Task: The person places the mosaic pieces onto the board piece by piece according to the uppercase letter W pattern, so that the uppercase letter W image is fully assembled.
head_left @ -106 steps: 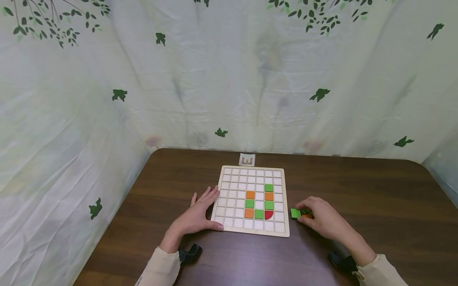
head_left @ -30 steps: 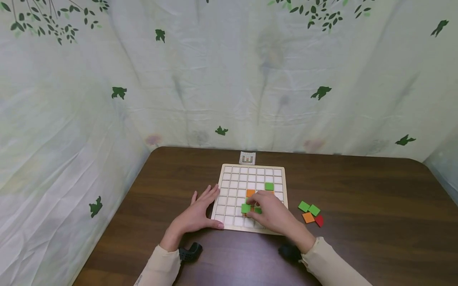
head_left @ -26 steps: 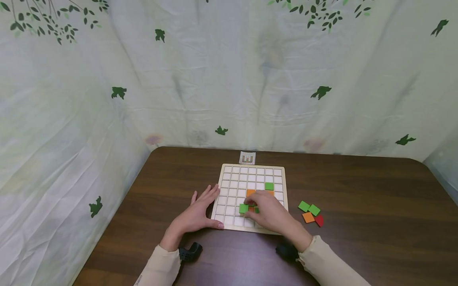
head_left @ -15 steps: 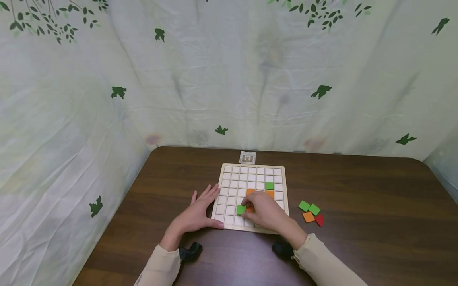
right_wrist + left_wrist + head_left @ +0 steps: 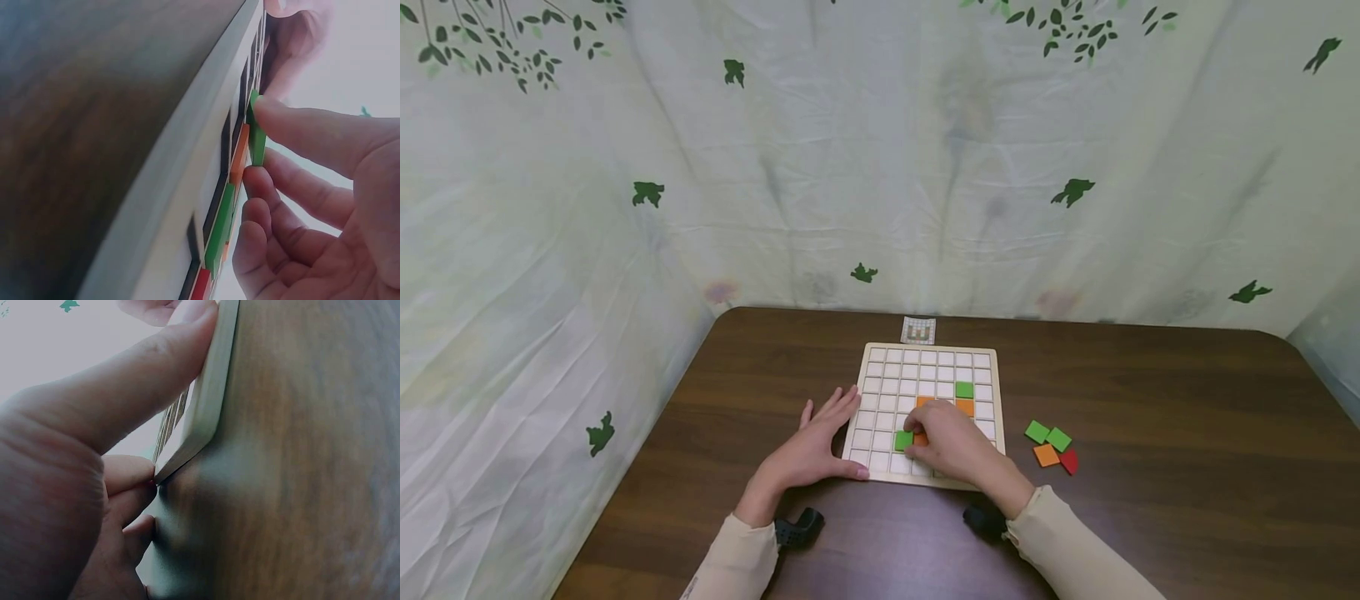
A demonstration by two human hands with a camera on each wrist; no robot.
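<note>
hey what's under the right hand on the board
In the head view, two orange tiles peek out beneath the right hand; the right wrist view adds a seated green tile and red piece. Anything else there is covered.

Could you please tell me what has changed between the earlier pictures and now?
The right hand has moved left from the loose tiles onto the grid board. It pinches a green square tile, which has shifted slightly left over the last second, to the left of an orange tile. The left hand stayed at the board's left edge; the card stayed behind it.
</note>
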